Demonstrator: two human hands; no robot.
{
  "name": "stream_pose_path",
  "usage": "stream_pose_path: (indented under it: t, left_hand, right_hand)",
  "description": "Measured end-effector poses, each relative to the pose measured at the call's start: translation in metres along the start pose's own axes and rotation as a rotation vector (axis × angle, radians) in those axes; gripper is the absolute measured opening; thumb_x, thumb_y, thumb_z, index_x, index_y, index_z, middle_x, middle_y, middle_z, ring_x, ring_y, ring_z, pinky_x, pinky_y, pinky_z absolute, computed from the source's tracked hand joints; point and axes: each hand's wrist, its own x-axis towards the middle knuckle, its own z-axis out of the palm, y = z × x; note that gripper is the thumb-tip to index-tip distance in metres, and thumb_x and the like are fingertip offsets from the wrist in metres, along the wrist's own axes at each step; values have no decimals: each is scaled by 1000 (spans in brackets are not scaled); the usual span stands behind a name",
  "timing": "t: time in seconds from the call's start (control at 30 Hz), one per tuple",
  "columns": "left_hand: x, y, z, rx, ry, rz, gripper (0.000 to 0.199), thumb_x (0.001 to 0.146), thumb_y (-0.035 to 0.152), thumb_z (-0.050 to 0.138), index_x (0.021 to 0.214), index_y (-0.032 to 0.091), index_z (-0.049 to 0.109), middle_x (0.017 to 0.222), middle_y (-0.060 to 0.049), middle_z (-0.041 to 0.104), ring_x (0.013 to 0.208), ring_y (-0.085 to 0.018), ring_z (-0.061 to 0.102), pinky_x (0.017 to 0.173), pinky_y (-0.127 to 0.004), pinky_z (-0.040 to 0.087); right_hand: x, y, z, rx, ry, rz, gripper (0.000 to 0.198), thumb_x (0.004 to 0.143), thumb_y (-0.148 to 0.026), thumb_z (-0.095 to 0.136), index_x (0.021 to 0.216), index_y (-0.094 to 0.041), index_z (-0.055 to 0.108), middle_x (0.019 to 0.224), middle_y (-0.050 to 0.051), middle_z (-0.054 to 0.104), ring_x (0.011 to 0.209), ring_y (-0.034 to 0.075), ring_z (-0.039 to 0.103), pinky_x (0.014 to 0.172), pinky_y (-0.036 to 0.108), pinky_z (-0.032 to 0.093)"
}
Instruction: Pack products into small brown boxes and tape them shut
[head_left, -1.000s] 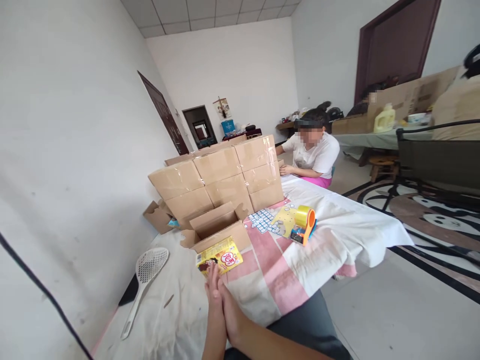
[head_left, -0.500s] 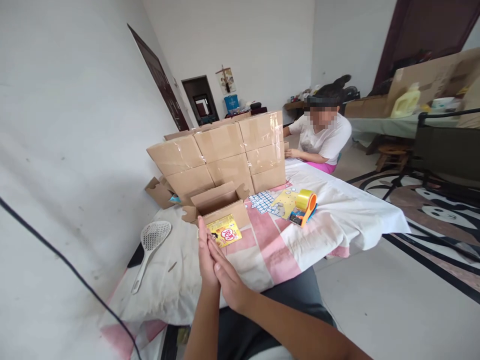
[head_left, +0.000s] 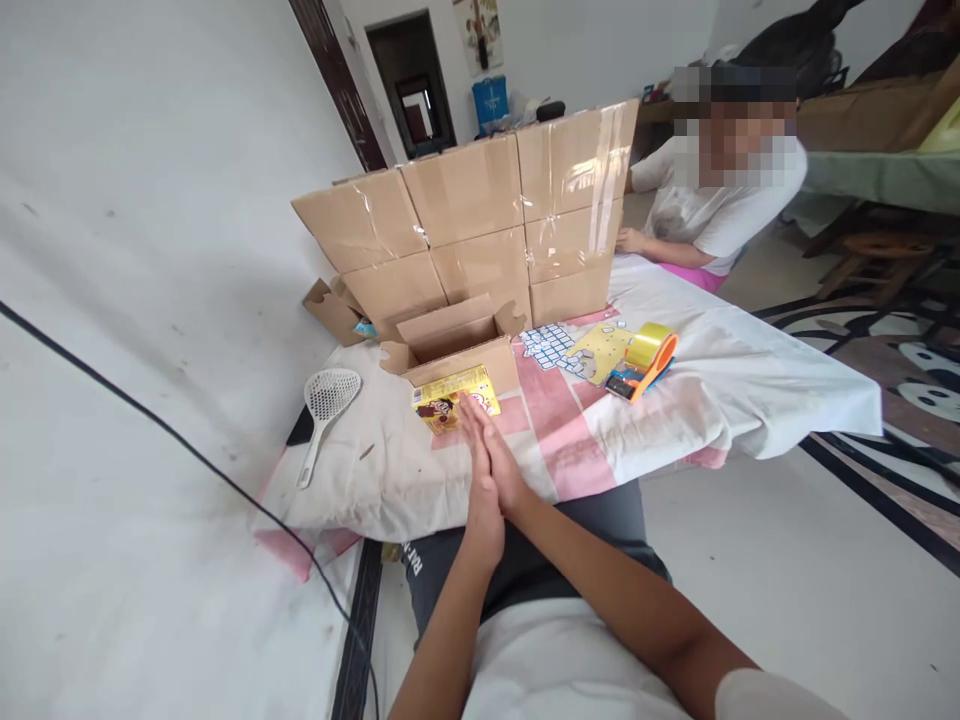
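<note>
Nearest the camera, above the lap and at the table's near edge, the left hand (head_left: 480, 500) and the right hand (head_left: 501, 470) are pressed flat together, palm to palm, fingers straight and pointing away toward the table; neither holds anything. Just past the fingertips, a small yellow carton (head_left: 448, 397) lies on the white and pink tablecloth (head_left: 585, 450), close to the fingers but whether it touches them cannot be told. Directly behind it stands an open cardboard box (head_left: 457, 345) with its flaps up, the carton resting against its front wall. To the left, a white slotted spoon (head_left: 324, 412) lies on the cloth, handle toward the near edge. To the right sit a sheet of small blue and white stickers (head_left: 551, 346) and, beyond it, an orange tape dispenser (head_left: 643, 360) carrying a yellow roll. Farther back, taped cardboard boxes (head_left: 480, 220) are stacked in a wall across the table. Behind them, at the far right, another person (head_left: 720, 210) in a white shirt sits with a hand on the table.
</note>
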Motion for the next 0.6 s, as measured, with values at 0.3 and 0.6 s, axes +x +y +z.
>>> stream_pose_path:
  t: [0.3, 0.6]
  left_hand:
    - [1, -19, 15, 148, 8, 108, 51, 102, 45, 41, 148, 26, 50, 163, -8, 38, 154, -25, 29, 128, -45, 22]
    - [53, -21, 6, -31, 147, 16, 69, 94, 30, 59, 156, 29, 30, 159, -13, 44, 136, -24, 55, 110, -39, 50]
  right_hand:
    - [22, 12, -18, 435, 306, 185, 35, 88, -52, 58, 104, -25, 73, 125, 9, 74, 123, 28, 66, 109, 47, 49]
    - [29, 7, -14, 570, 487, 275, 27, 93, -37, 51, 102, -23, 73, 104, 3, 79, 109, 21, 71, 92, 35, 59]
